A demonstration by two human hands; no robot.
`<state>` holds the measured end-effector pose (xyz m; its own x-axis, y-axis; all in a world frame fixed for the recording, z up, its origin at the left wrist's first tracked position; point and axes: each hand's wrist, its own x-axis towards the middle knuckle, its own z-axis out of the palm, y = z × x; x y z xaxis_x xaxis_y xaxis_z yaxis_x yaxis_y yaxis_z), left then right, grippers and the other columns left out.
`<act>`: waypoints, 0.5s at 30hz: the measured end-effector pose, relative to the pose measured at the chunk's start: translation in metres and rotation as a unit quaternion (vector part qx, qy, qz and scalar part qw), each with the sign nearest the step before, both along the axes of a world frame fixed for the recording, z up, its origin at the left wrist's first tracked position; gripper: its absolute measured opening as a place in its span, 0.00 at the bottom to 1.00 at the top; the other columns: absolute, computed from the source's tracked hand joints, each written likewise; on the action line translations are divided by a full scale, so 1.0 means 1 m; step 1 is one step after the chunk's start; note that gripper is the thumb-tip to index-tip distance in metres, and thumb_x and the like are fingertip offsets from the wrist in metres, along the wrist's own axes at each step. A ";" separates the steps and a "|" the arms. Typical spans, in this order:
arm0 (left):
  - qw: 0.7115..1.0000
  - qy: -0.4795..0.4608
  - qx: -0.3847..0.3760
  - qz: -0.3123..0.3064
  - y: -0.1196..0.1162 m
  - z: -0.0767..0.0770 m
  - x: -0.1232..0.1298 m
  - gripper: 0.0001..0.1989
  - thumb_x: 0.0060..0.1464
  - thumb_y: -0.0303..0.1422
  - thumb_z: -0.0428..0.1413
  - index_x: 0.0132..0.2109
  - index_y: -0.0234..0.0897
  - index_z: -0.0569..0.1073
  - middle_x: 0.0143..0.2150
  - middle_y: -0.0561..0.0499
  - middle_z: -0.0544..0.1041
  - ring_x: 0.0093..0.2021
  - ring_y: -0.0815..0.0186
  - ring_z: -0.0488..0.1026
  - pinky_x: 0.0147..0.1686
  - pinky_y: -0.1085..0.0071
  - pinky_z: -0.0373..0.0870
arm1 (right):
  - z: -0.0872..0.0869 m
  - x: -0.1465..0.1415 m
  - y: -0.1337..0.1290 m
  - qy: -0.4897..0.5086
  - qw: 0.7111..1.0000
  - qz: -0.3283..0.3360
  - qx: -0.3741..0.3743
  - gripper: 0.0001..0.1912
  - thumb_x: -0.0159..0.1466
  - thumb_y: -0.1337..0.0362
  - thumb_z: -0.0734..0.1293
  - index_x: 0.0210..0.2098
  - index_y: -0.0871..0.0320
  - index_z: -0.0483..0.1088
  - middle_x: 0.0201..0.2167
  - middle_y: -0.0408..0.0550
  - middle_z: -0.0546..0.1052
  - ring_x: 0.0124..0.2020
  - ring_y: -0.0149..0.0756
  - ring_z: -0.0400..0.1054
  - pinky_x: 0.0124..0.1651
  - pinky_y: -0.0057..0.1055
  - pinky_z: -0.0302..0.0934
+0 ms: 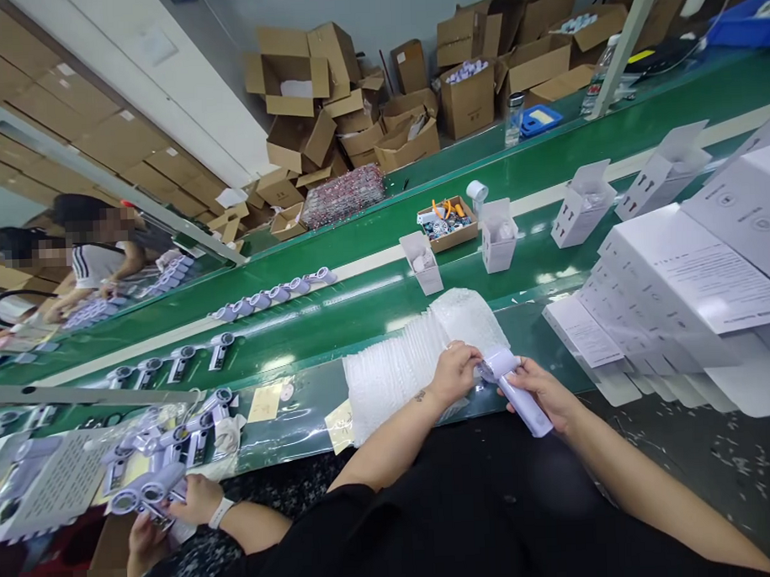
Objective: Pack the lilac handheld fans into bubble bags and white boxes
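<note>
A lilac handheld fan (526,406), with a barrel-shaped head and a straight handle, is tilted in front of my body. My right hand (546,392) wraps around it just below the head, fingers closed. My left hand (454,372) pinches at the open end of the head; whether a small part is also between those fingertips I cannot make out. Just beyond my left hand, a fanned stack of bubble-wrap bags (388,374) lies on the bench edge, partly behind my forearm.
White cartons (668,270) are stacked at right. Open white boxes (422,262) and a parts tray (449,226) stand along the green conveyor (353,302), with rows of lilac fans (272,297). At lower left, a co-worker's hands (200,501) hold lilac fans.
</note>
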<state>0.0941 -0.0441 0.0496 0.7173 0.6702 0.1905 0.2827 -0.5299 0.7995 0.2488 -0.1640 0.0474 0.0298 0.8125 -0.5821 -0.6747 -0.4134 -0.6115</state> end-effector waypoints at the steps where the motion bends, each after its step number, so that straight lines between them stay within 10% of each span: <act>1: 0.998 0.002 0.061 -0.036 -0.002 0.001 -0.002 0.07 0.53 0.28 0.49 0.33 0.35 0.72 0.29 0.49 0.70 0.34 0.66 0.65 0.37 0.69 0.63 | 0.004 -0.001 0.000 0.003 1.000 -0.007 0.005 0.23 0.51 0.65 0.72 0.43 0.50 0.61 0.36 0.41 0.72 0.32 0.37 0.72 0.23 0.32 0.69; 5: 0.977 -0.019 0.183 -0.104 -0.008 0.003 -0.006 0.09 0.54 0.24 0.45 0.35 0.35 0.70 0.28 0.48 0.68 0.32 0.65 0.63 0.34 0.69 0.63 | 0.011 -0.010 -0.007 0.015 1.000 -0.020 0.007 0.30 0.51 0.65 0.72 0.50 0.45 0.59 0.36 0.41 0.72 0.31 0.37 0.71 0.24 0.32 0.69; 15: 0.967 0.004 0.212 -0.142 -0.026 0.001 -0.018 0.10 0.54 0.24 0.44 0.36 0.34 0.69 0.29 0.47 0.67 0.32 0.63 0.65 0.34 0.67 0.64 | 0.026 -0.023 -0.019 0.012 0.989 -0.141 -0.031 0.20 0.51 0.66 0.72 0.40 0.50 0.61 0.30 0.41 0.74 0.31 0.39 0.73 0.24 0.33 0.69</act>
